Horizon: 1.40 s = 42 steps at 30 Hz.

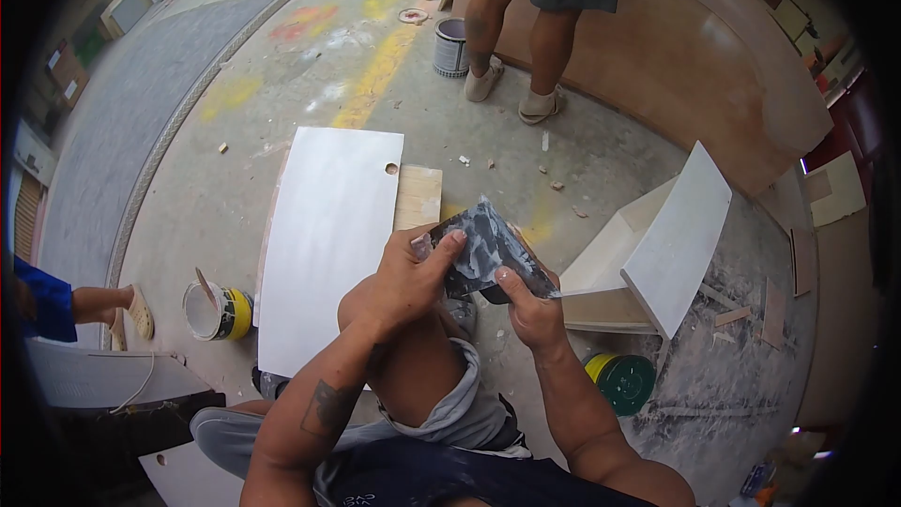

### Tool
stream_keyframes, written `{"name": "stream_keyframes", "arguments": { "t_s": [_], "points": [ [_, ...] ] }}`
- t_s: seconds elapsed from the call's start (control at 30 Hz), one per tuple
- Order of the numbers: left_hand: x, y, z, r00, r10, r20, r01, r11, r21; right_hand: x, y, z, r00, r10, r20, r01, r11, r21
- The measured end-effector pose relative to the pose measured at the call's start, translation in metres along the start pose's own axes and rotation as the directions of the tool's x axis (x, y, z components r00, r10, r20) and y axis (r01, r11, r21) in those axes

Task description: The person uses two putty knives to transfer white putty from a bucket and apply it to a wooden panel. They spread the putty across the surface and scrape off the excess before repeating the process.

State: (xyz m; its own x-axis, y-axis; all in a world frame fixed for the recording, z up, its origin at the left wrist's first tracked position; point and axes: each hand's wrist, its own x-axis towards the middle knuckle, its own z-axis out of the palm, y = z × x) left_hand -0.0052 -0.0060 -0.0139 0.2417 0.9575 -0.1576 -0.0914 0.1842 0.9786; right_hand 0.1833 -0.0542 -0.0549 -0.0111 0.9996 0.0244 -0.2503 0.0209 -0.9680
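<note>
Both hands are closed on one dark sheet (488,249) smeared with white, held above the person's lap. The left hand (413,272) is clamped on its left part, thumb pressed on the upper face. The right hand (533,310) grips the lower right part, thumb likewise on top. The fingers beneath the sheet are largely hidden. The sheet's material cannot be confirmed.

A white panel (328,253) with a round hole near its upper right corner lies to the left of the hands. A bare wooden board (420,195) shows at its right edge. Left of the panel, on the concrete floor (375,70), is a bucket (218,311) with a stick in it.

To the right of the hands is an angled white piece (648,244); below it sits a green and yellow tub (624,383).

Ahead, a person (549,0) in shorts and sandals stands beside a pail (451,49), near a large curved brown panel (685,66). Another person's leg (101,300) enters at far left.
</note>
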Motion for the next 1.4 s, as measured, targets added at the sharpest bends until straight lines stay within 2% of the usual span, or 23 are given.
{"name": "stream_keyframes", "arguments": {
  "t_s": [0.13, 0.23, 0.33, 0.43, 0.53, 0.63, 0.73, 0.83, 0.93, 1.03, 1.13, 1.23, 1.4],
  "points": [
    [-0.001, -0.003, -0.002, 1.000, 0.024, 0.020, -0.024, 1.000, 0.019, -0.002, -0.001, 0.000, 1.000, -0.009, 0.010, 0.009, 1.000, -0.025],
    [-0.006, 0.000, -0.001, 1.000, 0.008, 0.004, -0.009, 0.994, 0.111, -0.003, 0.000, -0.007, 0.997, 0.063, 0.047, -0.061, 0.997, -0.048],
    [-0.008, 0.004, 0.002, 1.000, -0.001, -0.008, 0.002, 0.992, 0.124, -0.004, -0.009, -0.001, 0.999, 0.037, 0.028, -0.036, 0.999, -0.021],
    [-0.003, -0.009, -0.003, 0.991, 0.049, 0.123, -0.073, 0.978, 0.195, -0.010, -0.001, -0.013, 0.973, 0.191, 0.131, -0.181, 0.980, -0.088],
    [-0.006, -0.008, 0.005, 0.994, 0.016, 0.108, -0.053, 0.934, 0.353, -0.011, 0.005, -0.012, 0.986, 0.155, 0.063, -0.147, 0.983, -0.114],
    [0.002, -0.016, 0.011, 0.999, 0.043, 0.011, -0.043, 0.998, 0.039, -0.005, 0.010, -0.011, 0.993, 0.023, -0.115, -0.007, 0.991, 0.136],
    [0.004, -0.009, 0.009, 1.000, -0.003, -0.010, 0.003, 1.000, -0.014, -0.002, 0.001, -0.007, 0.993, -0.055, -0.101, 0.069, 0.987, 0.144],
    [0.003, -0.005, 0.010, 1.000, -0.008, -0.023, 0.007, 0.999, -0.033, -0.010, 0.006, 0.003, 0.978, -0.100, -0.185, 0.100, 0.995, -0.012],
    [-0.001, 0.000, 0.008, 1.000, 0.019, -0.019, -0.018, 0.998, 0.061, -0.012, 0.004, 0.006, 0.981, -0.108, -0.159, 0.081, 0.982, -0.168],
    [-0.001, -0.005, 0.004, 0.998, 0.062, -0.015, -0.060, 0.994, 0.094, -0.010, -0.001, 0.002, 0.995, -0.079, -0.066, 0.060, 0.967, -0.249],
    [-0.009, 0.006, 0.007, 0.997, 0.006, -0.076, 0.003, 0.993, 0.122, -0.007, 0.004, 0.001, 0.997, -0.068, -0.036, 0.058, 0.973, -0.223],
    [-0.002, -0.012, -0.003, 0.998, 0.067, 0.020, -0.069, 0.988, 0.137, -0.007, 0.007, 0.000, 0.999, -0.026, -0.018, 0.022, 0.975, -0.223],
    [-0.009, -0.003, -0.002, 1.000, 0.005, 0.024, -0.009, 0.983, 0.185, -0.009, 0.008, -0.007, 0.999, 0.043, 0.032, -0.033, 0.962, -0.271]
  ]
}}
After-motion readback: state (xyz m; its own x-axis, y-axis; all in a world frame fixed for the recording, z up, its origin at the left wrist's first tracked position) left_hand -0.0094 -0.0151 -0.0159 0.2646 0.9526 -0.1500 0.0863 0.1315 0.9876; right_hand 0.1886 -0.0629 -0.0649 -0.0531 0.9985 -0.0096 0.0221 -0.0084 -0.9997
